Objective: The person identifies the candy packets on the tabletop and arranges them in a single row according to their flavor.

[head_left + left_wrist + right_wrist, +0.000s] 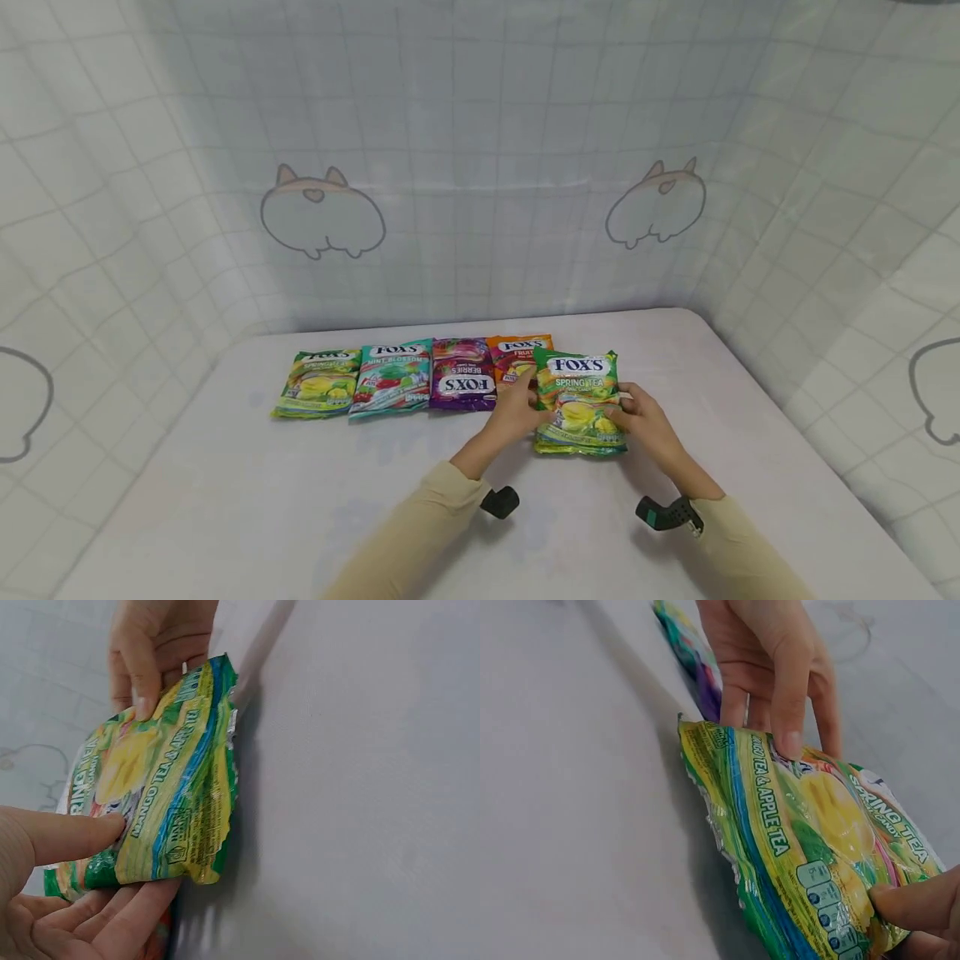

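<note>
A green and yellow bag of Spring Tea candy [577, 410] is held between both hands at the right of the row. My left hand [516, 410] pinches its left edge, thumb on the printed front and fingers behind, as the left wrist view shows on the bag [150, 780]. On the opposite edge my right hand [647, 423] grips the same way, its thumb pressing the front of the bag [817, 825]. The bag leans back with its print facing up toward me. An orange Fruits candy bag [517, 350] lies just behind the left hand, partly covered.
To the left, a purple Berries bag [462, 367] lies upside down beside a teal Mint Blossom bag [393, 379]. Another Spring Tea bag [318, 387] ends the row. All lie on a pale cloth-covered table [300, 517], with a gridded cloth wall [480, 225] behind.
</note>
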Tool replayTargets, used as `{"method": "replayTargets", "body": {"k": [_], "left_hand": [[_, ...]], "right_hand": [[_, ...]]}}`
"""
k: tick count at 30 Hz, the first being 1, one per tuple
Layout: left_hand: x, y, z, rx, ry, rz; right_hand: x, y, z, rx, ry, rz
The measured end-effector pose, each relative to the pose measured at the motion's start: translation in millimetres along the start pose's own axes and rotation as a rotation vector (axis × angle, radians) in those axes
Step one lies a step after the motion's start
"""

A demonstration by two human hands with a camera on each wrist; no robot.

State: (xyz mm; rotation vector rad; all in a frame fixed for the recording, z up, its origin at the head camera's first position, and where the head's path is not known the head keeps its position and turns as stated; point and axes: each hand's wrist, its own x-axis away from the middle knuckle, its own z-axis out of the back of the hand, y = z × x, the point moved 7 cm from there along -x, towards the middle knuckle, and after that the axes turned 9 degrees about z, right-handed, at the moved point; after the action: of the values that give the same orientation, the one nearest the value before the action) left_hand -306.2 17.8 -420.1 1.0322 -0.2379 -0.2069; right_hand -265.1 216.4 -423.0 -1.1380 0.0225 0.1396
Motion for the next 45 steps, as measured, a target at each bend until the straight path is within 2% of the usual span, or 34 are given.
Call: {"method": "replayTargets", "body": {"k": [7, 11, 16, 21, 24, 29, 35, 40, 45], "left_hand": [[-16.7, 5.1, -12.7, 0.006, 0.069, 0.040], [-24.0, 10.9, -18.7, 0.015, 0.072, 0.048], [-37.1, 15.5, -23.0, -0.056, 0.079, 0.091], [-49.2, 16.0, -24.9, -0.071, 0.069, 0.135], [-55.0, 17.2, -26.1, -0.085, 0.078, 0.135], [-57.7, 21.2, -30.6, -0.083, 0.096, 0.112], [-54.0, 21.7, -29.3, -0.059, 0.119, 0.081], [-52.9, 21.8, -31.3, -0.045, 0.098, 0.071], [-54.0, 22.1, -34.5, -0.127, 0.078, 0.038]], "right_hand": [[-16.7, 23.4, 14.7, -0.029, 0.052, -0.063], [-27.2, 33.1, 23.2, -0.029, 0.090, -0.082], [-40.2, 36.9, 29.9, -0.022, 0.125, -0.089], [-51.2, 37.5, 33.2, 0.000, 0.158, -0.105], [-58.3, 39.2, 34.8, 0.030, 0.178, -0.118], [-67.3, 47.0, 36.4, 0.052, 0.205, -0.147], [-73.6, 52.3, 36.8, 0.057, 0.249, -0.169], [-74.4, 55.3, 38.4, 0.124, 0.297, -0.181], [-72.7, 53.1, 38.1, 0.247, 0.333, -0.185]]}}
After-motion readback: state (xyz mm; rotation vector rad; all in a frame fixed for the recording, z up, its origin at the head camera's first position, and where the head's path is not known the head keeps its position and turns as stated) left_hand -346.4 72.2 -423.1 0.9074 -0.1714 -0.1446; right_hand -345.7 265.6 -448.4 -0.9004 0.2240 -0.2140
